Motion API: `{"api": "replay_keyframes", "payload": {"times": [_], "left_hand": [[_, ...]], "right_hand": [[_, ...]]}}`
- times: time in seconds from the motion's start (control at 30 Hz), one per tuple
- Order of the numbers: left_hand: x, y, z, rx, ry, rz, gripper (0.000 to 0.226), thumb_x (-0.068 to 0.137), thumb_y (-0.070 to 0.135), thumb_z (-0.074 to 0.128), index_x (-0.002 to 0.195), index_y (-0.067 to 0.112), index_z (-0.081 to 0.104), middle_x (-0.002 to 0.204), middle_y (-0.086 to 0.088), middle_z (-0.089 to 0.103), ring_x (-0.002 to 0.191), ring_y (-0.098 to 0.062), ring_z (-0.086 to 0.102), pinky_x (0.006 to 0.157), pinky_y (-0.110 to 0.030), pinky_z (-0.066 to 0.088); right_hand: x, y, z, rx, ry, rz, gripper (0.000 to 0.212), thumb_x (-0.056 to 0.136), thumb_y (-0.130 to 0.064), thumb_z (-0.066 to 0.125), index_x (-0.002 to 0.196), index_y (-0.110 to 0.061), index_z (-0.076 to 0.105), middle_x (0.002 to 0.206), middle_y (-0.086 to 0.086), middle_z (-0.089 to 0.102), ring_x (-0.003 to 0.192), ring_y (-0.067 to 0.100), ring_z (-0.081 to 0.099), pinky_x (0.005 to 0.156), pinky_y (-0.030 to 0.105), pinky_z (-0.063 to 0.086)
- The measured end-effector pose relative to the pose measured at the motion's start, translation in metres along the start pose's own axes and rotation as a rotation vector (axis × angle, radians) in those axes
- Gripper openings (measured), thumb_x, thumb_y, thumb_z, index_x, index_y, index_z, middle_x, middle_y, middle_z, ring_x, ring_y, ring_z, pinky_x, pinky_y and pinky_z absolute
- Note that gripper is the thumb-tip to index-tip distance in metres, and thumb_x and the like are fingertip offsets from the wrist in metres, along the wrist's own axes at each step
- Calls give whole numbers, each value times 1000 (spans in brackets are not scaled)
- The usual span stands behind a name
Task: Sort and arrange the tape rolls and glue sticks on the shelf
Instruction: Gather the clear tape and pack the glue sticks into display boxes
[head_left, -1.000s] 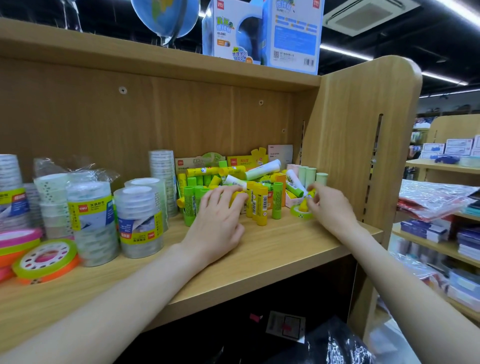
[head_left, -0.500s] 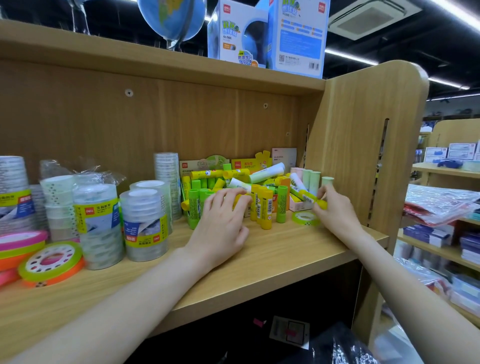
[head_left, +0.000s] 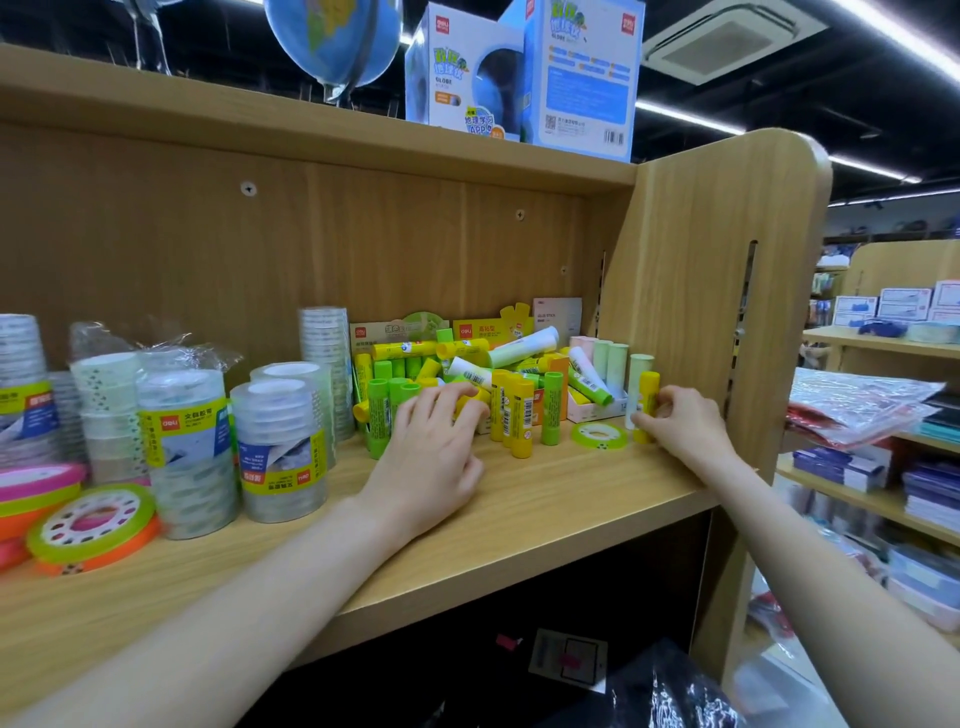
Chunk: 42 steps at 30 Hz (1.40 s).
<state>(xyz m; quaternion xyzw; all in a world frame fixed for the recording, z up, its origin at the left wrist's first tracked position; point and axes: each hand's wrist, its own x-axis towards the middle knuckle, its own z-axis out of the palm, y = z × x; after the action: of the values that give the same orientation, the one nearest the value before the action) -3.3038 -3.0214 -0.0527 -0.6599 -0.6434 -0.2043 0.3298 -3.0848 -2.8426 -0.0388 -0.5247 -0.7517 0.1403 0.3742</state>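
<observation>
The right hand (head_left: 685, 431) now pinches 1 yellow glue stick (head_left: 647, 405), stood upright by the shelf (head_left: 545, 499) wall after being lifted tilted; sorting is advancing. The left hand (head_left: 431, 447) still curls over the glue stick pile (head_left: 467, 364)

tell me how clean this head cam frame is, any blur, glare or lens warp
Head view: wide-angle warp bends the shelf edge and bows the side panel; ceiling strip lights blow out white; sheen on the clear tape stacks; the left hand, right hand and yellow glue stick look fairly sharp, while the orange-green tape roll at the left edge is softer.
</observation>
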Motion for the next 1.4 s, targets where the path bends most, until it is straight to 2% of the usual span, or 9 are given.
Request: {"api": "replay_keyframes", "payload": {"times": [0.17,0.37,0.47,0.57,0.67,0.87,1.03,1.17,1.4], "left_hand": [[0,1,-2,-26,-39,-9,39,73,26,37,102,14,60,112,-8,59,104,-27,58,84,-42,47],[-11,1,-16,-216,-123,33,37,89,15,48,125,11,46,131,-4,39,107,-21,50,90,-32,39],[-29,-7,-33,-305,-277,12,28,91,20,45,120,18,47,120,5,42,101,-14,53,85,-32,44],[-56,-24,-50,-300,-363,7,41,85,43,33,109,20,56,107,5,51,101,-8,50,89,-26,41],[-95,-46,-76,-306,-302,19,56,78,52,20,104,24,60,100,9,55,95,2,46,82,-13,36],[-173,-98,-138,-264,-9,-219,23,81,32,43,95,25,60,87,19,57,84,9,51,76,-6,38],[-211,-136,-161,-87,205,-599,45,71,40,36,91,12,66,91,-6,65,91,-19,57,82,-31,40],[-222,-137,-172,-2,-27,-792,69,65,55,33,122,23,55,128,-6,51,122,-29,41,102,-44,34],[-214,-138,-162,-37,-295,-779,39,94,47,42,129,32,46,154,1,19,142,-22,11,111,-50,21]], "right_hand": [[-23,-10,-4,-143,335,-195,27,90,-24,56,108,-5,53,98,11,58,93,31,56,71,37,44],[-52,-28,19,-471,-174,-237,36,93,-36,47,123,-16,53,130,13,40,122,31,38,100,40,37],[-73,-33,12,-217,-195,-317,17,87,-36,59,95,-21,57,112,7,43,108,25,46,97,35,39],[-101,-54,4,62,-378,-499,13,80,-29,71,78,-27,58,100,-5,44,87,8,48,78,9,39],[-117,-84,9,176,-557,-632,15,77,-23,74,75,-32,62,106,0,50,82,8,52,72,9,42],[-163,-172,51,284,-730,-920,9,79,-14,72,85,-20,70,85,16,54,70,2,44,71,24,45],[-219,-251,103,353,-610,-1088,11,79,-14,70,90,-16,70,78,-13,47,63,7,46,66,19,41],[-242,-285,123,332,-545,-1073,29,82,-5,62,111,-8,61,102,2,58,87,13,60,83,22,47],[-251,-272,125,170,-90,-904,17,84,-6,52,97,-3,63,93,13,59,94,31,55,79,30,38]]}}
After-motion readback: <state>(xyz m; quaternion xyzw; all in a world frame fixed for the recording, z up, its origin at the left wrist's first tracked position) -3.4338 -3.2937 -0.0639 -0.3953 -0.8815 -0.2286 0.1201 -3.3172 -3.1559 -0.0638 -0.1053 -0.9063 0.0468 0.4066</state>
